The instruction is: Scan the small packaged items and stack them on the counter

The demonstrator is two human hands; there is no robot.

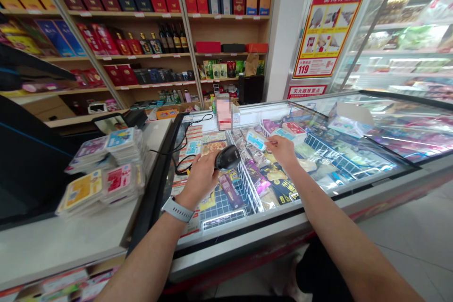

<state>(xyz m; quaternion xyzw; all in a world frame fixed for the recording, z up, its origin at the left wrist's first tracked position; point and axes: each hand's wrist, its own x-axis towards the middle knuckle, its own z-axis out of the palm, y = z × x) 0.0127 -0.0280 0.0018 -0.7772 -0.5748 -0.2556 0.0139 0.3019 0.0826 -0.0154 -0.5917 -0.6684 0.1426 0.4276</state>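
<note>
My left hand [203,174], a grey watch on its wrist, is wrapped round a black barcode scanner [228,157] above the freezer's glass top. The scanner's head points right. Between the fingertips of my right hand [281,149] is a small flat pack with a blue and white label [256,140], held in front of the scanner and apart from it. Just beyond my right hand lie similar packs with red labels [295,130] and teal ones. Another blue-labelled pack [193,147] lies on the glass left of the scanner.
Stacks of flat packs with yellow [81,188], red, purple and blue labels stand on the white counter [102,231] at left. The scanner's black cable [182,141] loops over the freezer. A white box [350,120] sits on the glass at right. Shelves of boxes line the back.
</note>
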